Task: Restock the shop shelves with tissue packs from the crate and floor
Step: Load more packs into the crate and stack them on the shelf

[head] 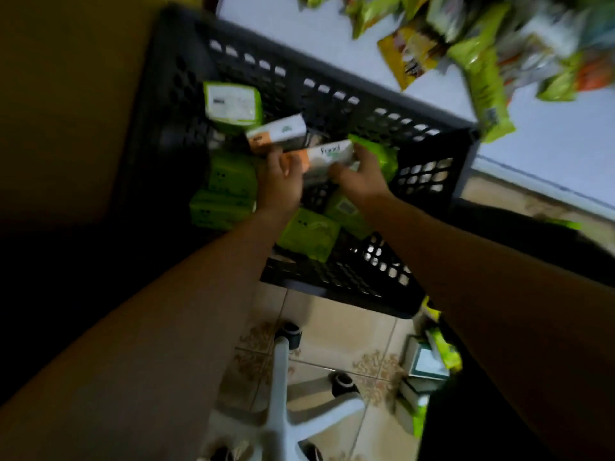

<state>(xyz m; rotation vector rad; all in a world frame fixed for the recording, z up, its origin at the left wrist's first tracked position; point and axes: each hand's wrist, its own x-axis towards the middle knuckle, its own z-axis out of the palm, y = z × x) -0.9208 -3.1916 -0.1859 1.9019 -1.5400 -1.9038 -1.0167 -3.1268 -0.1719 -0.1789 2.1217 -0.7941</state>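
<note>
Both arms reach down into a dark plastic crate (332, 94) whose walls are pierced with rows of small rectangular holes. The left hand (279, 181) grasps the left end of a slim white-and-orange tissue pack (327, 156), and the right hand (359, 174) curls its fingers round the right end. The pack is a flat rectangular block with glossy wrapping, held between the two hands just above the crate's contents. Just beyond it on the far left lies a second white-and-orange pack (276, 133) of the same shape.

Soft, pillow-like green packs (229, 176) in shiny film fill the crate around them, one with a white label (233, 103) at the far left and another (309, 232) near the closest wall.

At the far right, more green and yellow packets (479, 74), blurred, lie heaped on a smooth pale shelf (299, 21). Near the bottom, a white chair base (283, 394) with black castors stands on patterned beige floor tiles (332, 327).
</note>
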